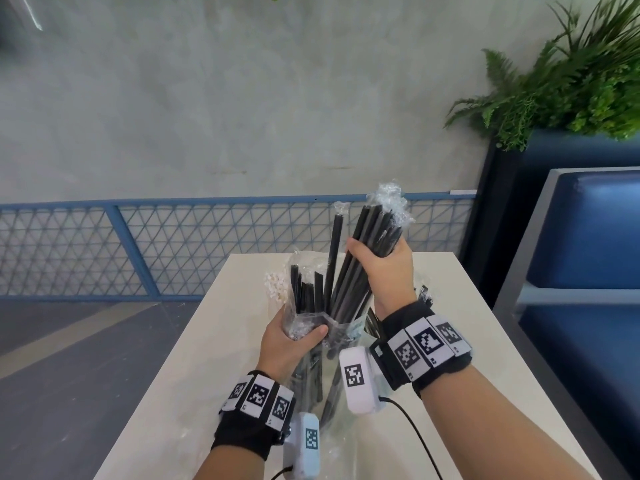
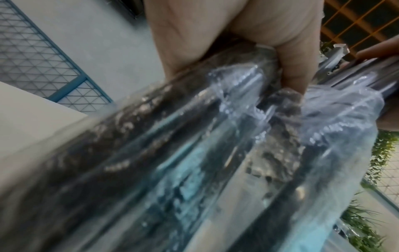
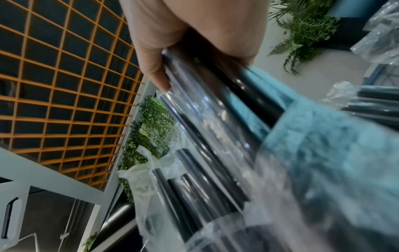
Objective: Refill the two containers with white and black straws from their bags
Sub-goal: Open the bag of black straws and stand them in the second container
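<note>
Over the table, my left hand (image 1: pixel 294 341) grips the crumpled neck of a clear plastic bag (image 1: pixel 308 375) of black straws (image 1: pixel 306 289) that stand upright in it. My right hand (image 1: pixel 379 268) grips a thick bundle of wrapped black straws (image 1: pixel 374 230), lifted and tilted right, with the lower ends still inside the bag. One single straw (image 1: pixel 336 244) sticks up between the two groups. The left wrist view shows my left thumb (image 2: pixel 291 76) pressing the bag (image 2: pixel 194 153). In the right wrist view, my right hand (image 3: pixel 194 42) is wrapped round the straws (image 3: pixel 215 127). White straw ends (image 1: pixel 275 289) peek out behind the bag. No container is in view.
A cream table (image 1: pixel 467 341) lies under both hands. To the right stands a blue padded bench (image 1: pixel 588 306) with a plant (image 1: pixel 571 81) behind it. A blue mesh railing (image 1: pixel 138 244) runs along the far wall. A black cable (image 1: pixel 415 434) trails from the right wrist.
</note>
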### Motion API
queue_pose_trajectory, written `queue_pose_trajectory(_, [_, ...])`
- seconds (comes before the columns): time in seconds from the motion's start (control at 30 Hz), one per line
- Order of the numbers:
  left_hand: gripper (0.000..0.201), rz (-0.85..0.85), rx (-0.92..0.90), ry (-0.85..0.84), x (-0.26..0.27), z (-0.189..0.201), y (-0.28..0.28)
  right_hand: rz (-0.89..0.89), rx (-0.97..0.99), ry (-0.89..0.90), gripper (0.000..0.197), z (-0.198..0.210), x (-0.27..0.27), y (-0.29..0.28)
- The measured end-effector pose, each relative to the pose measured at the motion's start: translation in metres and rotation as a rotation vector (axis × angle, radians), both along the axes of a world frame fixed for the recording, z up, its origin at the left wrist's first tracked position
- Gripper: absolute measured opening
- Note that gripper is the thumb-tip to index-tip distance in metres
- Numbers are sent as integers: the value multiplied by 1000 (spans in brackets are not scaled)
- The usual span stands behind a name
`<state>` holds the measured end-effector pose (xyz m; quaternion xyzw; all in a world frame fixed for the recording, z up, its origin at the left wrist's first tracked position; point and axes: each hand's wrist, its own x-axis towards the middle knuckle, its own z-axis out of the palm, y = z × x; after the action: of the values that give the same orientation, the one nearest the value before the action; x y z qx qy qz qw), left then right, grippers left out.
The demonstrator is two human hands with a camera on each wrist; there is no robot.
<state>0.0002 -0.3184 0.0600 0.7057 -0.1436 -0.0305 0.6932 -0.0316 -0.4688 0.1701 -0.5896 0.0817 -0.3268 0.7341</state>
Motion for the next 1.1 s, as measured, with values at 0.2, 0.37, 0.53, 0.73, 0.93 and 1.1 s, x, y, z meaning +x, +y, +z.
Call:
queue_pose_trajectory(0.2, [57,-69,-63,37,-3,-2,2,125,-171,98,20,1,0,2])
queue_pose_trajectory(0.37, [50,-28,-66,40,-7,1,0,188,-214,114,20,0,-5,9])
queue_pose_trajectory(0.53, [48,38,-47,32,-6,-1,2,191,-154,20,27,17,-10,0])
queue_pose_trajectory(0.73, [41,61,-58,49,-8,4,0,39,38,-79,29,34,-11,-13])
queue_pose_trajectory(0.93, [38,171,-67,57,-5,1,3,-113,393,-133,24,38,-18,-42])
queue_pose_trajectory(1.1, [40,203,-56,47,-9,3,0,-237,503,-124,19,28,-30,-78])
